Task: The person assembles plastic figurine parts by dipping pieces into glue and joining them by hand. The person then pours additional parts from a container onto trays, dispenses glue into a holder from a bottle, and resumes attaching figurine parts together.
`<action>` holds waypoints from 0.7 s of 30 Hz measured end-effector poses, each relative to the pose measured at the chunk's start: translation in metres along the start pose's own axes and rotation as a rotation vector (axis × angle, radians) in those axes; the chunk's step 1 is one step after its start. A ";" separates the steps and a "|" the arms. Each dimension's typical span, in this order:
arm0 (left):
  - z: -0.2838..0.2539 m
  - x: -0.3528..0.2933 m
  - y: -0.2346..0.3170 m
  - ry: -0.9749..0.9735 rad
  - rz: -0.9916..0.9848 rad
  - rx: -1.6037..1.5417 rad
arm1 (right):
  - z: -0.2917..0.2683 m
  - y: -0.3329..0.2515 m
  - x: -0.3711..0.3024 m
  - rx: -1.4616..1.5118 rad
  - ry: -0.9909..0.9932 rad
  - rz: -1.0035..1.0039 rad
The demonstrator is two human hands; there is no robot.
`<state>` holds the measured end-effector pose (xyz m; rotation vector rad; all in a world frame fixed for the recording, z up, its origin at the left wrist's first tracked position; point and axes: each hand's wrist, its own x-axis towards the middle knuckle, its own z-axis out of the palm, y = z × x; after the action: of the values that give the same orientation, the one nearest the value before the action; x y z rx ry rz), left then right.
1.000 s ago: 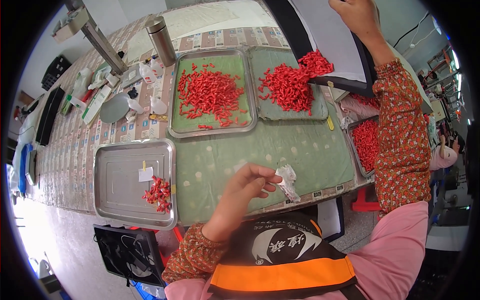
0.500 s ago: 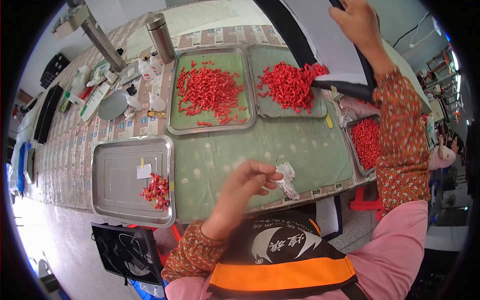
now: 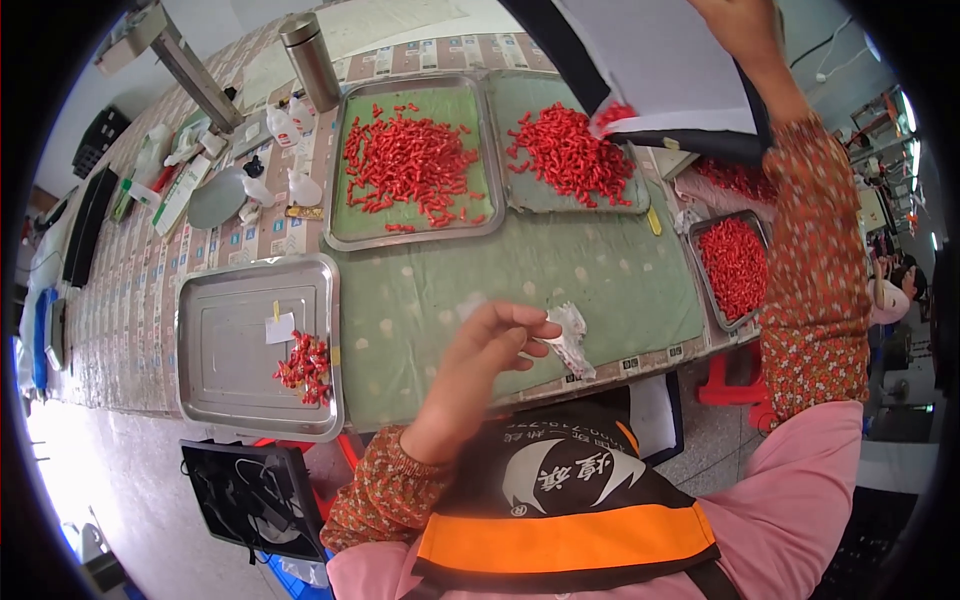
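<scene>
My right hand (image 3: 745,28), partly cut off by the upper edge, is closed on a large black-rimmed tray with a white lining (image 3: 680,75). The tray is tilted, its lower left corner over a heap of small red twisted pieces (image 3: 570,155). A few red pieces (image 3: 612,116) lie at that corner. Lower down, my left hand (image 3: 480,365) hovers over the green cloth (image 3: 420,300), fingers loosely bent and apart, with nothing seen in it. Beside its fingertips lies a crumpled white patterned wrapper or cloth (image 3: 570,342).
A metal tray (image 3: 492,190) holds more red pieces; another (image 3: 188,330) at left has a small red-gold cluster and white paper. A smaller tray (image 3: 700,285) of red pieces stands right. A steel flask (image 3: 312,62) and white bottles (image 3: 282,127) stand at back left.
My right hand has moved up and to the right with the black-rimmed tray. Fewer red pieces show at the tray's corner. My left hand keeps nearly the same pose.
</scene>
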<state>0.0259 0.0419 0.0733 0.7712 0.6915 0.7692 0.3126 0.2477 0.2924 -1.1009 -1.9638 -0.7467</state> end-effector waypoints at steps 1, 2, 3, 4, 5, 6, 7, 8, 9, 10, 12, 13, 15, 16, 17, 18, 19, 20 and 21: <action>0.000 0.003 0.003 -0.005 0.028 0.000 | 0.005 0.004 -0.003 0.002 -0.002 -0.004; -0.001 0.006 0.003 0.000 0.039 0.003 | 0.014 -0.004 0.001 0.017 0.001 -0.017; -0.004 0.008 0.001 -0.027 0.024 0.003 | 0.013 -0.016 -0.006 0.021 -0.012 0.042; -0.002 0.005 -0.002 -0.060 -0.003 0.001 | 0.015 -0.011 -0.003 0.021 -0.013 0.042; -0.003 -0.001 -0.002 -0.057 -0.013 -0.001 | 0.021 -0.005 0.000 -0.012 0.012 -0.046; -0.004 -0.006 -0.002 -0.022 -0.007 0.007 | 0.024 -0.002 0.000 -0.043 0.037 -0.134; -0.004 -0.002 0.000 0.007 0.013 0.016 | 0.024 -0.001 -0.001 -0.044 0.039 -0.139; -0.006 -0.002 0.000 0.007 0.018 0.015 | 0.025 -0.001 -0.003 -0.079 0.024 -0.090; -0.007 -0.003 0.000 0.008 0.008 0.004 | 0.026 -0.001 -0.004 -0.112 0.008 -0.042; -0.009 -0.005 -0.001 0.020 -0.004 -0.004 | 0.020 -0.003 -0.003 -0.100 0.010 -0.044; -0.009 -0.003 0.001 0.004 0.006 -0.007 | -0.027 -0.010 0.009 -0.060 -0.063 0.033; -0.009 -0.005 0.002 0.015 0.012 -0.008 | -0.042 -0.020 0.012 -0.053 -0.065 0.034; -0.013 -0.005 0.003 0.047 0.010 -0.015 | -0.059 -0.033 0.015 0.212 -0.088 0.070; -0.011 -0.004 0.004 0.046 0.006 -0.016 | -0.053 -0.024 0.013 0.197 -0.088 0.075; -0.004 0.000 0.005 0.018 0.006 -0.015 | -0.039 -0.008 0.011 0.081 -0.051 0.036; -0.001 0.003 0.007 0.000 0.005 -0.022 | -0.023 0.003 0.005 -0.028 -0.012 -0.001; -0.004 0.002 0.008 0.029 0.009 -0.026 | 0.009 -0.003 -0.001 -0.028 0.012 -0.007; -0.002 0.004 0.009 0.023 0.020 -0.023 | 0.016 0.001 -0.005 -0.082 -0.055 0.059; 0.001 0.004 0.009 -0.054 0.020 -0.027 | 0.016 0.004 -0.007 -0.093 -0.047 -0.009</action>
<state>0.0259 0.0495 0.0797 0.7723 0.6246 0.7718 0.3133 0.2587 0.2779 -1.1757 -1.9917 -0.8306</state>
